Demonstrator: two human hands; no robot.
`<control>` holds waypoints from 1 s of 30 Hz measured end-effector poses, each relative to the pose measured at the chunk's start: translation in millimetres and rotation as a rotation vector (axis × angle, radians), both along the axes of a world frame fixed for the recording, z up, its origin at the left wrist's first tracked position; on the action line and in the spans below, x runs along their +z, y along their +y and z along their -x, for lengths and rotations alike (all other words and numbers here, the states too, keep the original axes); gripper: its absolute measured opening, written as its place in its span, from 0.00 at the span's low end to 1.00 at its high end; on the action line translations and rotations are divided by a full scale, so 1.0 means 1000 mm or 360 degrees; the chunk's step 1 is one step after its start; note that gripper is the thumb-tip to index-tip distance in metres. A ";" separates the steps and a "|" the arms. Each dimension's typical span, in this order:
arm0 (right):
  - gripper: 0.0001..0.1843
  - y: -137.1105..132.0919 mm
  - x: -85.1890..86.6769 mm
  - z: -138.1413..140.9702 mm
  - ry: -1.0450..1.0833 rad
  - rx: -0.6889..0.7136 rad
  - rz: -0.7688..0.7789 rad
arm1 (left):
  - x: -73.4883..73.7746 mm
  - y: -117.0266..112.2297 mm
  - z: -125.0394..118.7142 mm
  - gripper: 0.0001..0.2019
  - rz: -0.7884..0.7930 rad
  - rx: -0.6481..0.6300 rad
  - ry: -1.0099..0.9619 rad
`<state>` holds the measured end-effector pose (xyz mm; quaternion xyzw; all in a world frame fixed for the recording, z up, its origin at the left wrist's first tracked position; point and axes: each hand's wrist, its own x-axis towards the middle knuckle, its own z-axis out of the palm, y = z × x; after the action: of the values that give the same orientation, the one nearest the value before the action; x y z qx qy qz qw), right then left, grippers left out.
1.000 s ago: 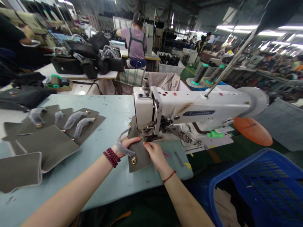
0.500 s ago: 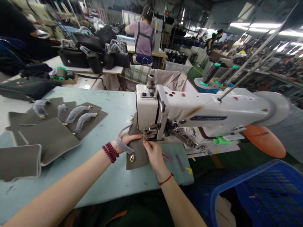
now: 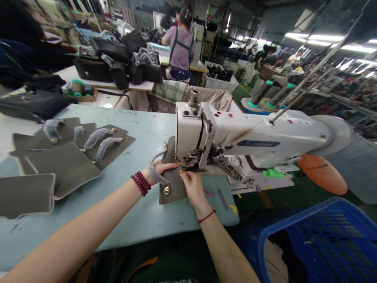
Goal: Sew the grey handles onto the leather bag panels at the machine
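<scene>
A grey bag panel (image 3: 173, 188) lies partly under the head of a white sewing machine (image 3: 191, 129). It carries a plastic-wrapped handle (image 3: 157, 175) with gold-coloured metal fittings. My left hand (image 3: 160, 168) reaches through beneath this handle and holds the panel down, one orange-nailed digit stretched towards the presser foot area; its other fingers are mostly hidden. At the panel's right edge, my right hand (image 3: 192, 186) pinches the material between thumb and fingers, close to the machine's needle area. The needle itself is hard to make out.
More grey panels (image 3: 64, 167), some with wrapped handles, overlap on the left of the pale blue table (image 3: 123, 220). A blue plastic basket (image 3: 262, 239) stands at the lower right. Thread spools (image 3: 260, 94) rise behind the machine. Black bags (image 3: 97, 68) and a seated person (image 3: 180, 47) are farther back.
The camera view has shifted slightly, so the machine sits a little farther right in the picture. Both hands keep their hold on the panel, with little visible movement against the machine.
</scene>
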<state>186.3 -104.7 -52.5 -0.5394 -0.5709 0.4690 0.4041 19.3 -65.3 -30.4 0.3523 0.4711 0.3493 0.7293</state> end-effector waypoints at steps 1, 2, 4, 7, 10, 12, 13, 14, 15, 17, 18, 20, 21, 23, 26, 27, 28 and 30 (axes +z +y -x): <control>0.24 0.000 0.000 0.000 -0.0001 -0.0011 -0.0005 | 0.001 0.000 0.000 0.13 -0.0004 0.0013 -0.0012; 0.24 0.000 0.000 0.000 -0.0008 -0.0025 -0.0010 | 0.002 0.000 -0.001 0.14 -0.0008 0.0026 -0.0020; 0.24 0.000 0.001 0.001 -0.0026 -0.0046 -0.0017 | 0.003 0.000 -0.001 0.15 -0.0013 0.0046 -0.0019; 0.24 0.000 0.002 0.001 -0.0046 -0.0045 -0.0016 | 0.003 0.000 -0.001 0.16 -0.0023 0.0046 -0.0012; 0.24 0.000 0.005 0.000 -0.0106 -0.0029 -0.0005 | -0.001 0.000 0.000 0.15 -0.0019 0.0007 -0.0037; 0.24 0.000 0.008 0.000 -0.0154 -0.0021 -0.0010 | -0.004 0.001 0.001 0.16 -0.0009 -0.0015 -0.0066; 0.24 -0.001 0.009 0.000 -0.0172 -0.0020 -0.0016 | -0.005 0.001 0.001 0.16 -0.0002 -0.0022 -0.0077; 0.24 -0.001 0.011 0.000 -0.0185 -0.0020 -0.0022 | -0.005 0.001 0.001 0.15 0.0005 -0.0026 -0.0085; 0.23 -0.002 0.012 0.000 -0.0195 -0.0017 -0.0027 | -0.006 0.001 0.001 0.15 0.0009 -0.0028 -0.0092; 0.22 -0.004 0.013 -0.001 -0.0212 -0.0002 -0.0030 | -0.005 0.000 0.001 0.14 0.0014 -0.0021 -0.0107; 0.22 -0.005 0.014 -0.002 -0.0216 0.0012 -0.0030 | -0.004 0.000 0.001 0.14 0.0018 -0.0010 -0.0116; 0.22 -0.006 0.016 -0.004 -0.0233 0.0054 -0.0030 | -0.003 -0.003 -0.002 0.15 0.0014 0.0053 -0.0119; 0.21 -0.006 0.017 -0.006 -0.0254 0.0081 -0.0030 | -0.002 -0.005 -0.004 0.15 0.0004 0.0103 -0.0120; 0.21 -0.003 0.022 -0.012 -0.0332 0.0147 -0.0019 | -0.001 -0.013 -0.011 0.16 -0.0033 0.0232 -0.0153; 0.20 0.004 0.033 -0.026 -0.0469 0.0282 0.0007 | 0.004 -0.029 -0.028 0.15 -0.0048 0.0500 -0.0258; 0.19 0.008 0.037 -0.030 -0.0497 0.0330 0.0013 | 0.008 -0.036 -0.035 0.15 -0.0039 0.0609 -0.0279; 0.19 0.011 0.041 -0.035 -0.0517 0.0367 0.0016 | 0.012 -0.041 -0.042 0.14 -0.0034 0.0723 -0.0288; 0.17 0.017 0.049 -0.042 -0.0547 0.0415 0.0020 | 0.021 -0.051 -0.055 0.13 -0.0043 0.0923 -0.0283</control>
<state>228.3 -88.0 -3.9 -0.5355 -0.6934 0.4219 0.2335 74.4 -116.6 -9.3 0.1809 0.4815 0.5787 0.6329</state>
